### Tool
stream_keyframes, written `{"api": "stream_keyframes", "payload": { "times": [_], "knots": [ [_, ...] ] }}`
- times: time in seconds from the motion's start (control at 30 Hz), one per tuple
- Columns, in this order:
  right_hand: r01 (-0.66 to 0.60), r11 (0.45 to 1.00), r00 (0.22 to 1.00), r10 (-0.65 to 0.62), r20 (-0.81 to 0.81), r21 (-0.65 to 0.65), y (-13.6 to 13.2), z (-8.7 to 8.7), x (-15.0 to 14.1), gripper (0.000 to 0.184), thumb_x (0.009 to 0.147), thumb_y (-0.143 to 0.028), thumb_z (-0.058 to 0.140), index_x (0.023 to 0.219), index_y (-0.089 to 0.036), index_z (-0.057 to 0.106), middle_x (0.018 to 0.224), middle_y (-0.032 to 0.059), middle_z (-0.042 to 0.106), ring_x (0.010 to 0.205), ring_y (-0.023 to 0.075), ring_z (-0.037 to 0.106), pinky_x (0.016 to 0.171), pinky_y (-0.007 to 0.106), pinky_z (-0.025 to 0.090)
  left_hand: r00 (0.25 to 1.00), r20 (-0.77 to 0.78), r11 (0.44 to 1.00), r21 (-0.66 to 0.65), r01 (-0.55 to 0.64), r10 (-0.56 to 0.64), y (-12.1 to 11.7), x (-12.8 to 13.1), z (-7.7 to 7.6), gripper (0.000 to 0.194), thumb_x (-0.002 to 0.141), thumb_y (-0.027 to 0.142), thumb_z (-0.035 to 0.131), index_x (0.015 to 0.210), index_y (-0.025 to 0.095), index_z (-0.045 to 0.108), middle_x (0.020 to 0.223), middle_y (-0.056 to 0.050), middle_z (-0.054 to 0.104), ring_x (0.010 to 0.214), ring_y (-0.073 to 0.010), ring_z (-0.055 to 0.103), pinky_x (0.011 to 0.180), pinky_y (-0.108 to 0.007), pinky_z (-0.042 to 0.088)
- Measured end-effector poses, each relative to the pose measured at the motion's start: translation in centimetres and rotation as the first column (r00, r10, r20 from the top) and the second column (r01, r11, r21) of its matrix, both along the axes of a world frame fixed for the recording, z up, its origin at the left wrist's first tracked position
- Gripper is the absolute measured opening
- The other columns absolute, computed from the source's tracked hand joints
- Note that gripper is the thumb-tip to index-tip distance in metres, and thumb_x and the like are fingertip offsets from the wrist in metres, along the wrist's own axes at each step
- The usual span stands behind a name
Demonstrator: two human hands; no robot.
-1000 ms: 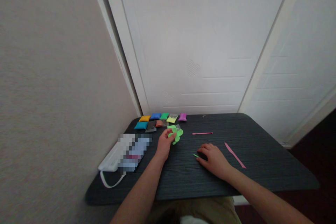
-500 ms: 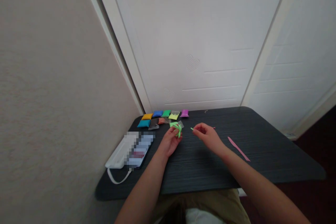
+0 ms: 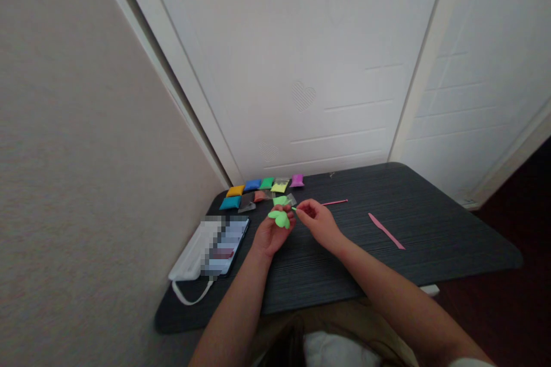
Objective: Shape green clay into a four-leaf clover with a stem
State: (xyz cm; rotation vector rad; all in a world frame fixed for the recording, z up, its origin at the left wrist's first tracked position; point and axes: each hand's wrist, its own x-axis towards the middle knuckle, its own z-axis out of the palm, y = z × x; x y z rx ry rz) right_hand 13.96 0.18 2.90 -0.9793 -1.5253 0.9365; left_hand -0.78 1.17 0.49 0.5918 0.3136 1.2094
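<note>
My left hand [image 3: 267, 237], palm up and fingers curled, holds a light green clay piece [image 3: 280, 218] with rounded, petal-like lobes. To its right, my right hand [image 3: 319, 223] pinches a thin light green clay strip [image 3: 294, 209] between thumb and fingertips. The strip's tip points at the fingers of my left hand; whether it touches the clay piece cannot be made out. Just behind my left hand lies an opened light green clay packet [image 3: 281, 200], partly covered by the fingers. A thin pink stick tool [image 3: 336, 202] lies beyond my right hand.
On the dark table [image 3: 297, 281], a pink plastic knife [image 3: 386, 231] lies at right. Several coloured clay packets [image 3: 253, 184] sit along the back left. A white case with a strap [image 3: 185, 258] and a blurred phone [image 3: 230, 249] are at left. White panels rise behind.
My right hand has come left with the strip, close to my left hand. My left hand has turned, so the clay piece's rounded lobes now show. The view has shifted slightly.
</note>
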Motion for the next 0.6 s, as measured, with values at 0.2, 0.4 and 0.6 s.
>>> {"api": "stream_keyframes", "payload": {
  "times": [0.2,0.4,0.6],
  "knots": [
    [-0.001,0.985,0.989,-0.024,0.147,0.172,-1.3,0.2,0.1,0.011,0.074,-0.026,0.05,0.079,-0.019,0.056,0.075,0.0001,0.057,0.07,0.0121,0.051,0.066,0.025,0.039,0.998,-0.058,1.0,0.029,0.01,-0.008,-0.3,0.0,0.2,0.013,0.063,0.016,0.06,0.072,0.017,0.051,0.093,-0.002,0.055,0.081,-0.014,0.054,0.072,-0.027,0.044],
    [0.006,1.0,1.0,-0.006,-0.011,0.001,-0.6,-0.4,0.1,0.015,0.073,-0.032,0.05,0.079,-0.019,0.056,0.075,-0.0005,0.058,0.068,0.012,0.052,0.063,0.025,0.04,0.994,-0.097,0.999,-0.007,-0.045,0.044,0.0,0.4,0.3,0.02,0.066,0.009,0.058,0.084,0.018,0.054,0.082,0.0,0.057,0.076,-0.0105,0.055,0.074,-0.025,0.044],
    [-0.059,0.98,0.971,0.012,-0.239,-0.191,0.5,-1.6,-0.2,0.016,0.069,-0.032,0.053,0.074,-0.017,0.056,0.067,-0.0014,0.056,0.063,0.0108,0.049,0.058,0.023,0.038,0.972,-0.19,0.99,-0.025,-0.142,0.135,0.7,0.5,-0.1,0.022,0.068,0.007,0.057,0.087,0.017,0.055,0.08,0.0,0.06,0.069,-0.0085,0.056,0.067,-0.022,0.045]
  ]
}}
